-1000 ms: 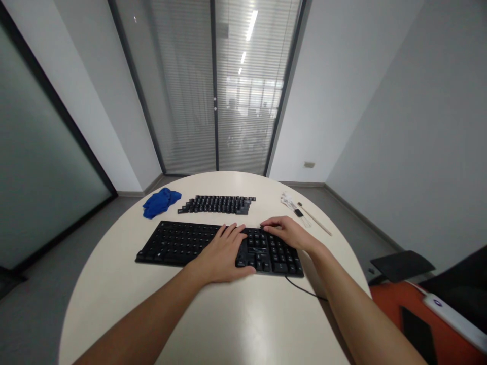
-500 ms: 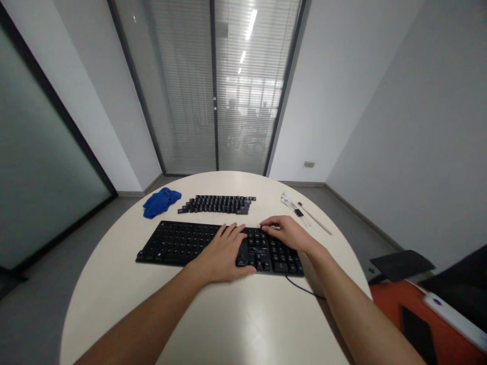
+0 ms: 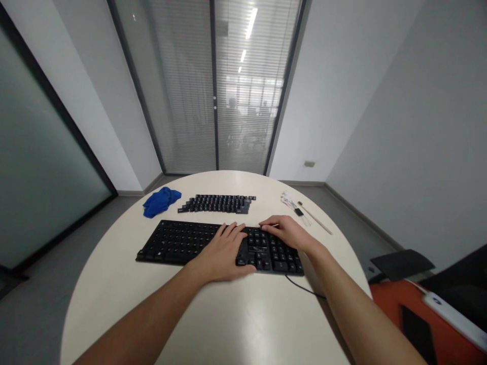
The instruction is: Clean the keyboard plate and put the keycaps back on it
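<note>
A black keyboard [image 3: 178, 242] lies face up across the table, its left part stripped of keycaps and its right part still carrying them. My left hand [image 3: 226, 253] rests flat over the keyboard's middle, fingers spread and thumb along the near edge. At the far edge, right of the middle, my right hand [image 3: 283, 230] pinches with thumb and forefinger on what looks like a small black keycap [image 3: 261, 226], mostly hidden by the fingertips. Behind the keyboard, loose black keycaps [image 3: 216, 204] stand in several neat rows.
A crumpled blue cloth [image 3: 162, 202] lies at the back left of the round table [image 3: 213, 324]. At the right are a thin brush [image 3: 315, 219], a small wire tool with a black handle [image 3: 299, 212] and white swab-like pieces [image 3: 288, 199]. A cable [image 3: 304, 289] runs off the keyboard's near side.
Almost nothing differs. My right fingertips have shifted very slightly at the keyboard's far edge; my left hand stays in place.
</note>
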`<state>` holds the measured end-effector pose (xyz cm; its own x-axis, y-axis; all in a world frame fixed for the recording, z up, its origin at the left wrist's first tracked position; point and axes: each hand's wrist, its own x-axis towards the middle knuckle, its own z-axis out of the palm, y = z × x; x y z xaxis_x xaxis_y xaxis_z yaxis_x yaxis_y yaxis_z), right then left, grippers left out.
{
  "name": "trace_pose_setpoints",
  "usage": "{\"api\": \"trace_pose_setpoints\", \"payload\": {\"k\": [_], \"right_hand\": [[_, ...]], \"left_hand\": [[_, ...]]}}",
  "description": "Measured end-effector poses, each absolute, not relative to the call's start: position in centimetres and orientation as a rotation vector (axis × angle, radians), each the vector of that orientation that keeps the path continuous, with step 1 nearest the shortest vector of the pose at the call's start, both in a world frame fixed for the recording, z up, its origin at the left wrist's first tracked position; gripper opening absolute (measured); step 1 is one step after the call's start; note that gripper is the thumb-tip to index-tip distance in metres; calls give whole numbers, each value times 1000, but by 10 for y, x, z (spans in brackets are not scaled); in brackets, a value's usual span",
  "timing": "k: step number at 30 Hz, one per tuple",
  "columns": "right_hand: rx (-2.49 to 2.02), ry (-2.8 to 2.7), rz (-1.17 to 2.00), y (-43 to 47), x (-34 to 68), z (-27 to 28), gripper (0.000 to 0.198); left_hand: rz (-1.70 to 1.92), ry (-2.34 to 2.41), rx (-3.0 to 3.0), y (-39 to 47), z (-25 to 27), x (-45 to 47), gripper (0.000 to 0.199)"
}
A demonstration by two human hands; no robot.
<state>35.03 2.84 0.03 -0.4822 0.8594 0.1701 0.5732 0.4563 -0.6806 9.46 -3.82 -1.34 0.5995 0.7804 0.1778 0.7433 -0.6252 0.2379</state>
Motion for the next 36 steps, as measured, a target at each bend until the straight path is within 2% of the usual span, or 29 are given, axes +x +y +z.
{"api": "trace_pose_setpoints", "payload": {"k": [16,26,36], "right_hand": [[-1190,-2298,603,26,347,6,22],[-1200,-2136,826,32,352,-4,27],[-1317,-1985,985,37,347,-7,23]], "left_hand": [[411,1277,2681,-38,-15,95,78],[394,1282,2703,-38,-15,95,92],[366,1279,2701,-38,-14,95,95]]}}
